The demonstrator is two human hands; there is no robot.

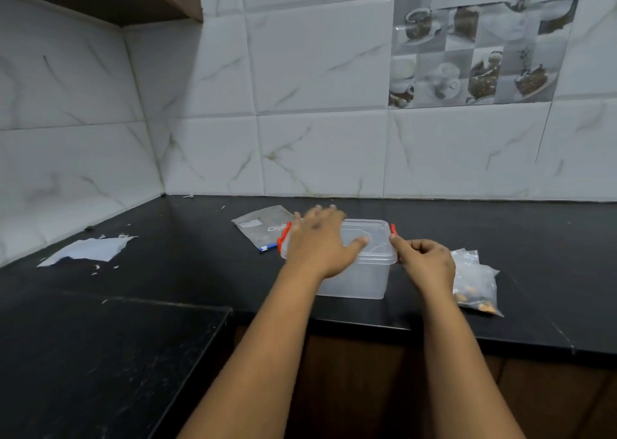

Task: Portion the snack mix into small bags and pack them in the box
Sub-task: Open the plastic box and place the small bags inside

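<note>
Clear box: left hand spread flat on lid, right hand pinching one red clip

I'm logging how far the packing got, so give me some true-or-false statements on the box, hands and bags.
1. The lid is on the box. True.
2. The left hand lies flat on the lid. True.
3. The right hand holds a snack bag. False: it is at the box's right red clip.
4. The bagged snacks lie left of the box. False: they lie right of it.
5. The countertop is black. True.
</note>
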